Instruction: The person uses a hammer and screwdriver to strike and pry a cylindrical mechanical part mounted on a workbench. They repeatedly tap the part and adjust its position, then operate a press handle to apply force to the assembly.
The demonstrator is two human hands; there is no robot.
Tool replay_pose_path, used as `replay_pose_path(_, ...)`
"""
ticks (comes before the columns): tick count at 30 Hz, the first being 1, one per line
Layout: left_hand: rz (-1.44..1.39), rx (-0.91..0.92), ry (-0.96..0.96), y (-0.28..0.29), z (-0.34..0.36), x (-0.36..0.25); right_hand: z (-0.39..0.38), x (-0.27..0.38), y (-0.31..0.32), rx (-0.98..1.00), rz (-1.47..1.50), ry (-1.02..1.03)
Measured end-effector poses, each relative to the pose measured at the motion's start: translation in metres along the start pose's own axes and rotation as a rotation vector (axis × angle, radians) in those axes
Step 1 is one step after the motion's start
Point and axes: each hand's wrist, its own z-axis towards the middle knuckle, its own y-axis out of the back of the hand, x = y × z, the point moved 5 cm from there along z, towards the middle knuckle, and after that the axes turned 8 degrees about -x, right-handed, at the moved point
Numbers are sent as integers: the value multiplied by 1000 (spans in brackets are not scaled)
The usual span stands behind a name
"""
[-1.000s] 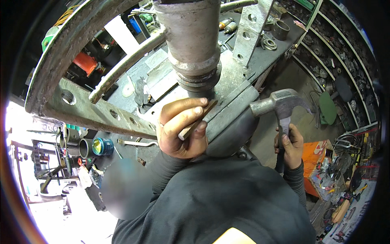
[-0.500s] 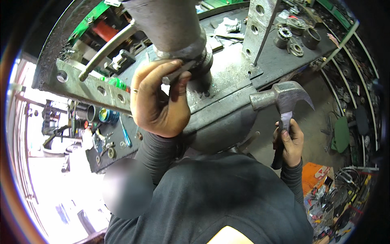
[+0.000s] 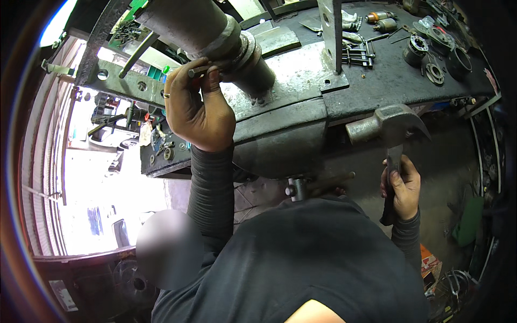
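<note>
A thick grey metal cylinder [image 3: 186,24] stands tilted over the bench, with a ringed collar [image 3: 245,51] near its lower end. Beside that collar, my left hand [image 3: 202,118] pinches a short steel chisel [image 3: 198,71] between thumb and fingers. The chisel's blunt end points toward me; its far tip is hidden, so I cannot tell whether it touches the collar. Off to the right, my right hand [image 3: 405,188] is wrapped round the handle of a claw hammer [image 3: 385,123]. The hammer is held up in front of the bench, its striking face toward the left.
A drilled steel upright [image 3: 331,37] rises from the bench [image 3: 377,89]. At the back right lie ring-shaped metal parts [image 3: 433,72] and a small motor-like part [image 3: 385,24]. A vise handle [image 3: 296,188] juts out near my body. A drilled bar [image 3: 121,83] runs along the left.
My view has turned, so the cylinder now looks more slanted and more of the bench's right side shows. Both hands keep their grips; the hammer sits slightly further right in the picture.
</note>
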Motion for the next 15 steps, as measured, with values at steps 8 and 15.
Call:
replay_pose_path(8,156,-22,-2,-4,-1,-8,-1,3,28,-7,-8,-16)
replay_pose_path(15,198,-10,-26,-7,0,-12,-2,6,40,2,-7,-45)
